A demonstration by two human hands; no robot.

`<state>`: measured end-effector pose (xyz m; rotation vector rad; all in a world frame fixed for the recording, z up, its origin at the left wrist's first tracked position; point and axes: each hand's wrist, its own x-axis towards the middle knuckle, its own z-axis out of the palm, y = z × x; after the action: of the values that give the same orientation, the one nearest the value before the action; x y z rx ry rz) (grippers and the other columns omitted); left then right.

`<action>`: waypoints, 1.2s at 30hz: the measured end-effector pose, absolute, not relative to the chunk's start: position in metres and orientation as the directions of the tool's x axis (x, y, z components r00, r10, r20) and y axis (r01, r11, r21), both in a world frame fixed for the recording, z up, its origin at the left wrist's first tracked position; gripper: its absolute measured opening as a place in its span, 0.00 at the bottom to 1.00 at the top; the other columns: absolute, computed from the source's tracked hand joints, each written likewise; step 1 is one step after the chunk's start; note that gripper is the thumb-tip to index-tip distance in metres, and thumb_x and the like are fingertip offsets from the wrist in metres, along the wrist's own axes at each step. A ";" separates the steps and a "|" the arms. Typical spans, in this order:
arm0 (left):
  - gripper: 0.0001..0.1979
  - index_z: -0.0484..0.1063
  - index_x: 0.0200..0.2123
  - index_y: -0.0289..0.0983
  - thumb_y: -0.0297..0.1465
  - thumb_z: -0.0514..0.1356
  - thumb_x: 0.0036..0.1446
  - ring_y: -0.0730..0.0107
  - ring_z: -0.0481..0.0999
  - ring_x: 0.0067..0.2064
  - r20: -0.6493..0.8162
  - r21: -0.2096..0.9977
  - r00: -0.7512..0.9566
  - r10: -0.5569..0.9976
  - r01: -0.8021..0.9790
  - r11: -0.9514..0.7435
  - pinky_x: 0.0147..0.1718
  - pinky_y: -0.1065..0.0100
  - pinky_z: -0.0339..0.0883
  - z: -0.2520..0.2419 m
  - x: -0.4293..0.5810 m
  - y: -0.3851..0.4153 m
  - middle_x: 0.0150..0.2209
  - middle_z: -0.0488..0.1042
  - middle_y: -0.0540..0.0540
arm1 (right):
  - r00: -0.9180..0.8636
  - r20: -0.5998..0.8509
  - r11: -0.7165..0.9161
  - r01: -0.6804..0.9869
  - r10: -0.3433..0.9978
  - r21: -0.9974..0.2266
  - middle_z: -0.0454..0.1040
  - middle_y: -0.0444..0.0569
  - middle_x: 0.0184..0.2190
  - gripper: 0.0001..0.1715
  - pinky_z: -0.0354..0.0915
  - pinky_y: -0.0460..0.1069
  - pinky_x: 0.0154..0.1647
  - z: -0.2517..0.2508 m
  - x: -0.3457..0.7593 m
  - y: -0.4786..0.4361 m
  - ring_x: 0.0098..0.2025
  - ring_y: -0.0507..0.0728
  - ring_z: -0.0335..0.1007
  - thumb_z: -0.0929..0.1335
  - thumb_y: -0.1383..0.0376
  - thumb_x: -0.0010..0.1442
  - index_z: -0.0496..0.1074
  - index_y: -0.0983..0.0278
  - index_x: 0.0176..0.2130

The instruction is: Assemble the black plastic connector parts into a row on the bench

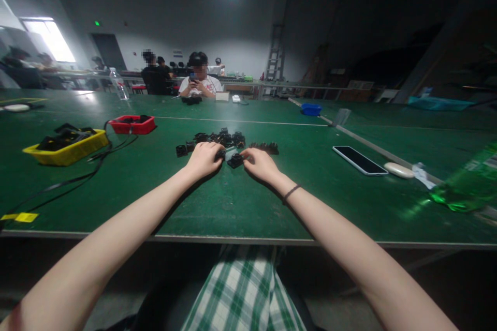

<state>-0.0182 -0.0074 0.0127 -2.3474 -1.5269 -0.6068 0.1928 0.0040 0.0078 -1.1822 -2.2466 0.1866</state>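
Note:
Over the middle of the green table [233, 201], my left hand [205, 157] has its fingers curled round a small black plastic part [220, 154], mostly hidden by the fingers. My right hand [261, 164] pinches the edge of another black plastic part [234, 160] that sits between the two hands. Just beyond them lies a loose pile of similar black parts [223, 137]. A row of small dark pieces [264, 148] extends behind my right hand. Their exact kind is too small to make out.
At left stand a yellow basket [70, 151] and a red basket [134, 125] of black parts, with black cables alongside. A phone [359, 160], a white oval object [399, 170] and a green bottle [469, 181] lie at right. Across the table a person [200, 83] holds a phone.

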 end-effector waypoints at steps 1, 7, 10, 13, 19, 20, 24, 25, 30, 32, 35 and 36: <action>0.14 0.73 0.44 0.37 0.30 0.57 0.53 0.56 0.74 0.47 0.481 0.000 0.351 0.803 0.916 -0.400 0.48 0.58 0.64 0.013 -0.018 -0.007 0.44 0.77 0.42 | -0.436 0.432 0.597 0.709 0.790 -0.376 0.78 0.49 0.39 0.15 0.66 0.48 0.44 0.008 0.193 0.004 0.39 0.54 0.72 0.66 0.73 0.55 0.75 0.64 0.43; 0.12 0.74 0.42 0.39 0.31 0.57 0.54 0.57 0.75 0.46 0.465 0.000 0.352 0.812 0.918 -0.397 0.47 0.58 0.64 0.014 -0.019 -0.007 0.44 0.77 0.44 | -0.449 0.430 0.604 0.714 0.783 -0.355 0.78 0.50 0.40 0.16 0.66 0.48 0.44 0.009 0.193 0.003 0.39 0.55 0.72 0.65 0.73 0.55 0.75 0.64 0.43; 0.12 0.74 0.42 0.39 0.31 0.56 0.54 0.56 0.75 0.46 0.470 -0.002 0.355 0.808 0.916 -0.401 0.47 0.57 0.64 0.014 -0.018 -0.008 0.44 0.77 0.43 | -0.453 0.431 0.607 0.713 0.781 -0.351 0.78 0.50 0.40 0.16 0.66 0.49 0.45 0.009 0.193 0.003 0.40 0.55 0.73 0.65 0.73 0.55 0.75 0.65 0.44; 0.12 0.74 0.41 0.38 0.33 0.57 0.55 0.55 0.75 0.46 0.477 0.005 0.347 0.807 0.918 -0.398 0.47 0.56 0.64 0.014 -0.018 -0.008 0.44 0.77 0.43 | -0.452 0.435 0.609 0.711 0.779 -0.351 0.78 0.50 0.41 0.16 0.66 0.49 0.46 0.009 0.193 0.003 0.41 0.55 0.73 0.65 0.73 0.55 0.75 0.65 0.44; 0.13 0.75 0.40 0.38 0.37 0.56 0.58 0.55 0.75 0.45 0.487 0.008 0.331 0.809 0.924 -0.383 0.46 0.57 0.64 0.014 -0.017 -0.009 0.43 0.77 0.42 | -0.459 0.434 0.619 0.690 0.775 -0.375 0.78 0.50 0.41 0.17 0.66 0.49 0.45 0.008 0.193 0.004 0.40 0.55 0.73 0.65 0.74 0.55 0.75 0.65 0.44; 0.13 0.75 0.40 0.37 0.37 0.55 0.59 0.55 0.75 0.44 0.486 0.007 0.332 0.809 0.924 -0.383 0.46 0.57 0.64 0.014 -0.017 -0.009 0.43 0.77 0.42 | -0.466 0.434 0.625 0.682 0.772 -0.379 0.78 0.50 0.41 0.17 0.66 0.49 0.45 0.007 0.193 0.004 0.40 0.55 0.73 0.65 0.74 0.55 0.74 0.65 0.44; 0.13 0.75 0.40 0.38 0.36 0.54 0.60 0.55 0.75 0.44 0.476 0.000 0.330 0.815 0.927 -0.375 0.45 0.57 0.64 0.015 -0.017 -0.009 0.42 0.77 0.42 | -0.503 0.434 0.658 0.648 0.747 -0.383 0.78 0.51 0.43 0.19 0.66 0.49 0.48 0.005 0.193 0.006 0.43 0.55 0.74 0.65 0.74 0.55 0.74 0.65 0.46; 0.12 0.75 0.41 0.38 0.36 0.55 0.60 0.55 0.75 0.45 0.475 -0.001 0.327 0.817 0.929 -0.371 0.45 0.57 0.64 0.015 -0.017 -0.009 0.43 0.77 0.42 | -0.511 0.434 0.665 0.641 0.742 -0.383 0.78 0.51 0.44 0.20 0.66 0.49 0.48 0.005 0.193 0.006 0.43 0.55 0.74 0.65 0.75 0.54 0.74 0.66 0.46; 0.12 0.75 0.41 0.37 0.34 0.55 0.59 0.55 0.75 0.45 0.476 0.000 0.321 0.818 0.931 -0.366 0.46 0.56 0.64 0.016 -0.016 -0.010 0.43 0.77 0.42 | -0.523 0.425 0.670 0.638 0.739 -0.379 0.77 0.51 0.45 0.21 0.66 0.50 0.50 0.004 0.193 0.006 0.45 0.56 0.74 0.65 0.75 0.54 0.73 0.65 0.47; 0.12 0.75 0.41 0.38 0.33 0.54 0.59 0.55 0.75 0.45 0.479 0.002 0.319 0.818 0.931 -0.364 0.46 0.57 0.64 0.016 -0.016 -0.010 0.43 0.78 0.42 | -0.527 0.424 0.672 0.642 0.737 -0.370 0.77 0.51 0.46 0.21 0.66 0.51 0.50 0.005 0.193 0.006 0.45 0.56 0.73 0.65 0.75 0.54 0.73 0.65 0.48; 0.12 0.75 0.41 0.38 0.31 0.54 0.57 0.55 0.75 0.45 0.478 0.001 0.313 0.821 0.934 -0.357 0.46 0.56 0.64 0.016 -0.017 -0.010 0.43 0.78 0.43 | -0.532 0.434 0.680 0.642 0.727 -0.353 0.77 0.52 0.45 0.21 0.66 0.51 0.50 0.004 0.193 0.006 0.45 0.56 0.73 0.65 0.74 0.54 0.73 0.66 0.48; 0.12 0.75 0.41 0.38 0.30 0.54 0.57 0.55 0.75 0.45 0.476 0.000 0.312 0.822 0.935 -0.355 0.46 0.56 0.65 0.016 -0.017 -0.010 0.43 0.78 0.42 | -0.531 0.438 0.682 0.642 0.725 -0.350 0.77 0.53 0.45 0.20 0.66 0.51 0.49 0.004 0.193 0.005 0.44 0.56 0.72 0.65 0.74 0.54 0.73 0.66 0.47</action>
<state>-0.0169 -0.0100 0.0163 -2.3058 -1.5913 -0.5841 0.1929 0.0053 0.0045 -1.0492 -2.3330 0.1945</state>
